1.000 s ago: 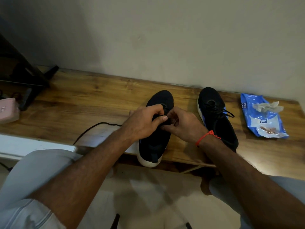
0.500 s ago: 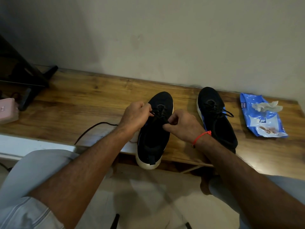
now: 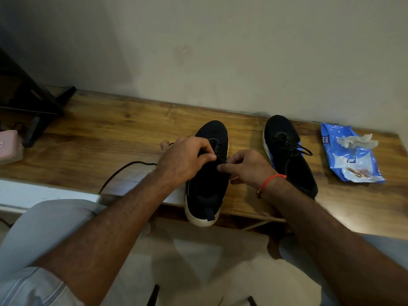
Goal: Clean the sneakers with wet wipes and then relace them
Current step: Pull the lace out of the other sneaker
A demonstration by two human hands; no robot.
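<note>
Two black sneakers with white soles stand on the wooden bench (image 3: 123, 133). The near sneaker (image 3: 207, 195) has its heel hanging over the front edge. My left hand (image 3: 183, 160) pinches the black lace (image 3: 123, 168) over the sneaker's eyelets, and the lace's loose end trails left across the bench. My right hand (image 3: 247, 166), with a red thread at the wrist, pinches the sneaker's upper at the lacing, fingertips close to the left hand's. The second sneaker (image 3: 287, 155) stands to the right, laced. A blue wet-wipes pack (image 3: 351, 160) lies further right with a wipe (image 3: 357, 140) sticking out.
A dark stand (image 3: 33, 100) and a pink object (image 3: 8, 146) sit at the bench's left end. The wall runs right behind the bench. My knees in light trousers are below the front edge.
My left hand moved from the sneaker's left side back over the lacing, toward my right hand. The right hand and sneaker stayed about where they were.
</note>
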